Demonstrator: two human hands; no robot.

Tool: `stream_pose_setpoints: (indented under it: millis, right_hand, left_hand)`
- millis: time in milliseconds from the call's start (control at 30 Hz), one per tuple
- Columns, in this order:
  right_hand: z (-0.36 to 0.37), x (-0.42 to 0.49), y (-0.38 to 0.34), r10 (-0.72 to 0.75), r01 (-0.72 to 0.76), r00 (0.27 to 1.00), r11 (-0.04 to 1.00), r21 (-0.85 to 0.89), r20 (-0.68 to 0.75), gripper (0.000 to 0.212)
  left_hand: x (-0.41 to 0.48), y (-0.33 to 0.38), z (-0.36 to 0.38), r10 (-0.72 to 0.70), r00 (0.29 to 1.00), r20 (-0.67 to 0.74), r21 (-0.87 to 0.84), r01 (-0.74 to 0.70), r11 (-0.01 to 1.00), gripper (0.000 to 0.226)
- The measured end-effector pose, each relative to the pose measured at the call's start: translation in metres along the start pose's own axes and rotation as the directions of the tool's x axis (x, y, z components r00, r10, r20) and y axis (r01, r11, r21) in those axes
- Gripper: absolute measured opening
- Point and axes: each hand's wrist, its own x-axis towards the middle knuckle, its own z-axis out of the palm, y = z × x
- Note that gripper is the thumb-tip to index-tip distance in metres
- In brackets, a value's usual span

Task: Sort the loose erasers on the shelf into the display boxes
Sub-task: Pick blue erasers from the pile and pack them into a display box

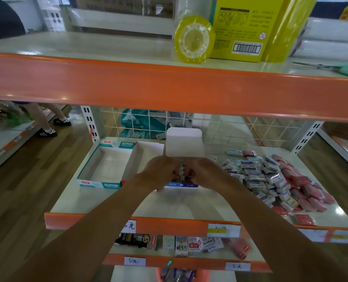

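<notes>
Both my hands meet over the blue-fronted display box (181,185) in the middle of the shelf. My left hand (160,171) and my right hand (204,170) together grip a small stack of blue-and-white erasers (183,169) between their fingers. The box's white lid flap (184,142) stands upright behind them. A teal display box (106,165) lies open and empty at the left, and a red-edged box (146,153) sits between the two. A heap of loose blue-and-white erasers (258,176) and pink erasers (303,184) lies at the right.
An orange shelf edge (169,90) hangs low overhead, with a yellow tape roll (193,39) and a yellow box on top. A wire grid (230,127) backs the shelf. Lower shelves hold stationery packs (181,244). A person's legs (47,121) stand far left.
</notes>
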Motion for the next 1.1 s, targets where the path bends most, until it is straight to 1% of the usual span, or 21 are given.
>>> stream_pose_setpoints:
  millis: [67,167,200,267,400,500,533,567,600,667,733,767,800,867,900,933,1000,1033,1100]
  right_hand:
    - [0.000,0.002,0.000,0.003,-0.003,1.000,1.000,-0.014,0.002,0.028]
    - [0.002,0.003,0.001,-0.005,0.005,1.000,1.000,-0.017,0.010,0.027]
    - [0.003,0.003,0.001,-0.003,0.003,1.000,1.000,-0.016,0.010,0.027]
    - [0.004,0.004,0.003,-0.008,0.008,1.000,1.000,-0.009,-0.002,0.030]
    - [0.005,0.003,0.004,-0.003,0.003,1.000,1.000,0.002,0.006,0.038]
    - [0.006,0.004,0.005,-0.004,0.004,1.000,1.000,0.010,0.008,0.042]
    - [0.006,0.003,0.005,0.001,-0.001,1.000,1.000,0.013,0.011,0.042]
    - [0.006,0.004,0.005,0.008,-0.008,1.000,1.000,0.015,0.014,0.041]
    - [0.006,0.004,0.005,0.018,-0.018,1.000,1.000,0.015,0.018,0.041]
    - [0.006,0.005,0.006,0.031,-0.032,0.999,0.999,0.027,0.024,0.042]
    - [0.005,0.006,0.007,0.040,-0.042,0.998,0.999,0.030,0.043,0.036]
    - [0.005,0.007,0.007,0.043,-0.044,0.997,0.999,0.028,0.057,0.033]
    - [0.003,0.007,0.007,0.046,-0.048,0.997,0.999,0.022,0.069,0.031]
    - [0.002,0.006,0.006,0.045,-0.046,0.997,0.999,0.020,0.070,0.029]
    - [0.002,0.005,0.006,0.033,-0.034,0.998,0.999,0.024,0.054,0.029]
    - [0.002,0.004,0.006,0.024,-0.025,0.999,0.999,0.030,0.035,0.031]
    - [0.001,0.004,0.006,0.018,-0.018,1.000,0.999,0.040,0.011,0.035]
    - [0.001,0.004,0.006,0.019,-0.019,1.000,0.999,0.033,0.005,0.036]
    - [-0.001,0.004,0.005,0.020,-0.020,1.000,1.000,0.006,0.011,0.037]
  left_hand:
    - [0.003,0.000,0.001,0.016,1.000,-0.023,0.033,-0.015,0.999,0.028]
    - [0.007,0.000,0.001,0.056,0.997,-0.056,0.213,-0.043,0.976,0.031]
    - [0.007,0.001,-0.001,0.067,0.997,-0.037,0.253,-0.056,0.966,0.026]
    - [0.008,0.000,-0.006,0.060,0.998,0.027,0.262,-0.065,0.963,0.019]
    - [0.009,-0.001,-0.011,0.056,0.986,0.160,0.269,-0.098,0.958,0.019]
    - [0.013,-0.003,-0.012,0.015,0.979,0.203,0.324,-0.082,0.942,0.019]
    - [0.013,-0.002,-0.012,0.027,0.978,0.208,0.367,-0.103,0.924,0.018]
    - [0.012,0.001,-0.011,0.037,0.979,0.199,0.356,-0.107,0.928,0.015]
    - [0.012,0.003,-0.008,0.076,0.981,0.177,0.378,-0.139,0.915,0.010]
    - [0.010,0.009,-0.010,0.098,0.984,0.146,0.366,-0.145,0.919,0.004]
    - [0.010,0.005,-0.010,0.084,0.980,0.182,0.369,-0.147,0.918,0.005]
    - [0.010,0.003,-0.010,0.055,0.980,0.191,0.344,-0.119,0.931,0.007]
    - [0.011,0.001,-0.008,0.072,0.980,0.184,0.334,-0.131,0.933,0.008]
    - [0.010,0.000,-0.004,0.131,0.988,0.085,0.273,-0.149,0.950,0.005]
    - [0.009,0.001,-0.004,0.159,0.987,0.012,0.288,-0.156,0.945,0.004]
    - [0.010,-0.001,-0.002,0.176,0.984,-0.011,0.297,-0.165,0.940,0.002]
    - [0.011,-0.003,-0.001,0.162,0.987,0.002,0.281,-0.156,0.947,0.002]
    - [0.013,-0.004,0.000,0.150,0.989,0.004,0.304,-0.144,0.942,0.004]
    - [0.016,-0.007,0.000,0.155,0.987,0.048,0.313,-0.162,0.936,0.004]
